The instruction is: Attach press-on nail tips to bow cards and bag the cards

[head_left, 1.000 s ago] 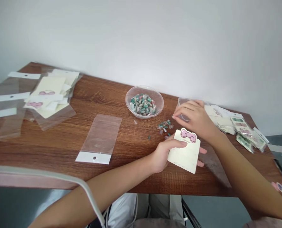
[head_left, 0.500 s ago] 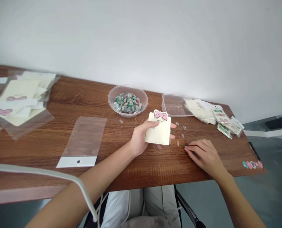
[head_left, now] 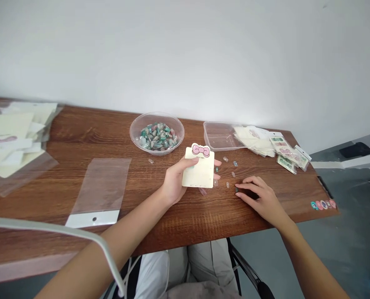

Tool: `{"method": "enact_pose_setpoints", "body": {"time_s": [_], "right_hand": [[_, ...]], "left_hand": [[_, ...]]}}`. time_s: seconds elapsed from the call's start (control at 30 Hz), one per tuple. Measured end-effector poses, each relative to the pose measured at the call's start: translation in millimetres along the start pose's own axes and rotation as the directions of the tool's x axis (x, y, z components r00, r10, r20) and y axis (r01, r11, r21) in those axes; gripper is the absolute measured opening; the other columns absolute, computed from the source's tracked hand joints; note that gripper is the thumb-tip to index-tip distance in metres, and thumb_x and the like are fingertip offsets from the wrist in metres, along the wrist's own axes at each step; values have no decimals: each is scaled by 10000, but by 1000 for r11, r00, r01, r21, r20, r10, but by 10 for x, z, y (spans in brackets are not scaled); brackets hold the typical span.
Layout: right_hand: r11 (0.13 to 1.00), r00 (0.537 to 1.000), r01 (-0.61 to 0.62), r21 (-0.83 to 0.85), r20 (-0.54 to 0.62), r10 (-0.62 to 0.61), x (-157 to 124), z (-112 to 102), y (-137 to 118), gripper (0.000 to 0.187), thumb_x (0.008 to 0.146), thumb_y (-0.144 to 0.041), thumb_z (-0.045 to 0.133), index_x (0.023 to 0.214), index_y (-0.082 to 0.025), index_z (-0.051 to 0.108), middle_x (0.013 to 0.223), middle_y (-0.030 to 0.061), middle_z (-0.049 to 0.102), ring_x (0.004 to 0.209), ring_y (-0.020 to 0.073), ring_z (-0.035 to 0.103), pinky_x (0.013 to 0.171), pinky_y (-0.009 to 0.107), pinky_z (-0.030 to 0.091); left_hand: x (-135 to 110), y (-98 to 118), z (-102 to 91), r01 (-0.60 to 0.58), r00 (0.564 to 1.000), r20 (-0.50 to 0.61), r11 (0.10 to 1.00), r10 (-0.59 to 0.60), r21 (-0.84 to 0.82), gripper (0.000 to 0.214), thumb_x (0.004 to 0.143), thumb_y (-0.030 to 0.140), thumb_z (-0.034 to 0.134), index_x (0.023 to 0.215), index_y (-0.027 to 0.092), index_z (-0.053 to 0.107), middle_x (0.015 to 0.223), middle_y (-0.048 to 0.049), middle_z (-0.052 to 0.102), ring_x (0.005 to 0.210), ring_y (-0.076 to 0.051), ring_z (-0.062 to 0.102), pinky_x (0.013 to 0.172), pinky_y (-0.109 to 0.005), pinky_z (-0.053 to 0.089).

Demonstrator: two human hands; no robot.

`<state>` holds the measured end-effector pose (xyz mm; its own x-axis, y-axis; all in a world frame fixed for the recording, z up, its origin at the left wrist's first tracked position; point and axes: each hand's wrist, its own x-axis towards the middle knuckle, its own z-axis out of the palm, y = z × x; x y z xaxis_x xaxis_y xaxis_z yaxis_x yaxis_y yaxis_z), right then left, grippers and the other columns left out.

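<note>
Right hand [head_left: 261, 199] dropped from plastic tub [head_left: 222, 136], lying open by a bead [head_left: 236, 189] on my feed; left hand [head_left: 175, 182] grips bow card [head_left: 199, 172].

Right hand [head_left: 261, 200] now down beside the scattered beads [head_left: 233, 174], away from the plastic tub [head_left: 219, 137]

On the wooden table [head_left: 178, 228], a bowl [head_left: 131, 135] of beads [head_left: 156, 137] toward the back, a plastic tray [head_left: 218, 142] to its right, a stack of cards [head_left: 250, 141] and filled packets [head_left: 286, 153] right of that, loose beads [head_left: 233, 174] just right of a backing card [head_left: 200, 172], one plastic bag [head_left: 99, 187] before and left of the bowl, and more bags [head_left: 25, 170] at the far left.
</note>
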<state>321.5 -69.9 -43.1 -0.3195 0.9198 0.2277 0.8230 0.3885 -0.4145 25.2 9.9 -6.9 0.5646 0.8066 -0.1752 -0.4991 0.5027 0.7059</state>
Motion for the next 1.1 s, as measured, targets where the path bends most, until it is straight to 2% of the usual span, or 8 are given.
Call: {"method": "enact_pose_setpoints", "body": {"time_s": [0.27, 0.53, 0.67, 0.77, 0.93, 1.1], "right_hand": [[999, 999, -34, 7, -23, 34, -62, 56, 27, 166, 980, -298, 693, 1139, -276, 733, 1014, 68, 714, 946, 258, 685, 842, 453, 560], [999, 997, -42, 29, -58, 44, -113, 128, 63, 159, 992, -312, 688, 1136, -267, 737, 983, 53, 698, 923, 231, 659, 842, 417, 528], [995, 990, -99, 25, -100, 101, -146, 165, 55, 234, 982, -336, 697, 1204, -267, 721, 1027, 66, 686, 908, 234, 649, 829, 419, 534], [993, 986, -113, 28, -117, 116, -153, 178, 45, 213, 977, -339, 705, 1175, -264, 729, 1019, 63, 682, 897, 232, 649, 817, 417, 532], [999, 991, -39, -6, -126, 38, -147, 184, 38, 167, 976, -276, 710, 1139, -251, 735, 951, 44, 687, 887, 222, 652, 812, 411, 518], [988, 975, 99, -119, -186, -120, -116, 187, -3, 213, 947, -171, 730, 1151, -235, 725, 926, 44, 695, 822, 204, 642, 766, 398, 512]], "left_hand": [[-2, -13, -5, -12, 1000, 26, 1000, 12, -18, 534, 820, 490, 618, 1189, 111, 695, 1292, -207, 727, 913, -347, 770, 490, -276, 512], [14, -30, -7, -14, 1000, 23, 1000, 14, -11, 650, 817, 550, 628, 1275, 89, 673, 1291, -235, 728, 882, -362, 773, 466, -289, 525], [13, -35, -5, -26, 999, 30, 999, 27, -27, 678, 821, 550, 641, 1334, 106, 635, 1263, -222, 739, 903, -363, 775, 459, -273, 508], [10, -40, -5, -33, 999, 32, 999, 34, -30, 722, 817, 562, 643, 1373, 103, 613, 1273, -225, 735, 924, -372, 772, 442, -269, 489], [6, -36, -2, -30, 999, 34, 1000, 30, -6, 681, 828, 596, 619, 1289, 98, 670, 1293, -217, 728, 867, -348, 774, 430, -276, 494], [18, -44, -16, -33, 998, 47, 999, 34, -10, 649, 845, 623, 603, 1221, 105, 709, 1261, -212, 741, 840, -329, 778, 425, -257, 483]]}}
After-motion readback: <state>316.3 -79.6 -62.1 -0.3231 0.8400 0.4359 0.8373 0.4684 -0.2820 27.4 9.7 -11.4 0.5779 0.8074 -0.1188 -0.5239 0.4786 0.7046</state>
